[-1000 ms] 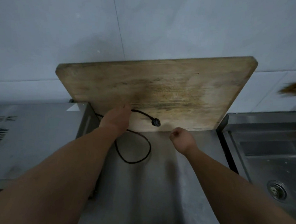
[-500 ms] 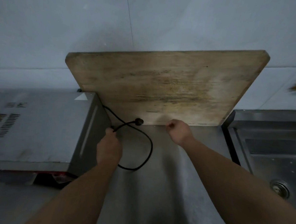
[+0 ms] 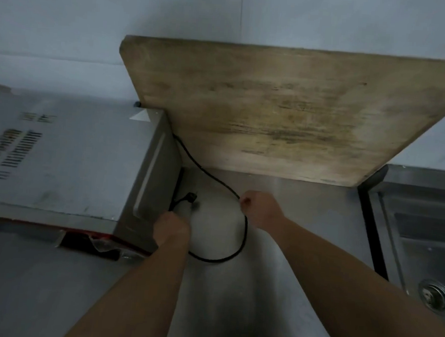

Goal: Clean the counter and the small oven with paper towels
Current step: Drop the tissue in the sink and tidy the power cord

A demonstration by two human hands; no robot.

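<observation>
Small oven [image 3: 66, 157] standing on the steel counter [image 3: 305, 208], grey top with vent slots facing up. Black power cord [image 3: 243, 238] leaving the oven's back right corner, running along the foot of the wooden cutting board [image 3: 285, 115], then looping over the counter and back toward the oven. Plug [image 3: 191, 197] now lying just beside the oven's right side, nearer to it than half a second ago, when it sat farther out by the board's lower edge. Left hand [image 3: 171, 228] low beside the oven's front right corner, fingers curled down round the cord just behind the plug; drawn back toward the body from its earlier spot. Right hand [image 3: 259, 209] clenched, well right of the oven, knuckles touching the cord's outer loop; cannot tell whether it pinches the cord or a scrap of towel. Earlier the same fist sat against the board's bottom edge, now pulled away from it. Board leaning on the tiled wall [image 3: 121, 24] behind and right of the oven. Sink [image 3: 427, 235] far right of the oven, drain [image 3: 433, 295] at its bottom
</observation>
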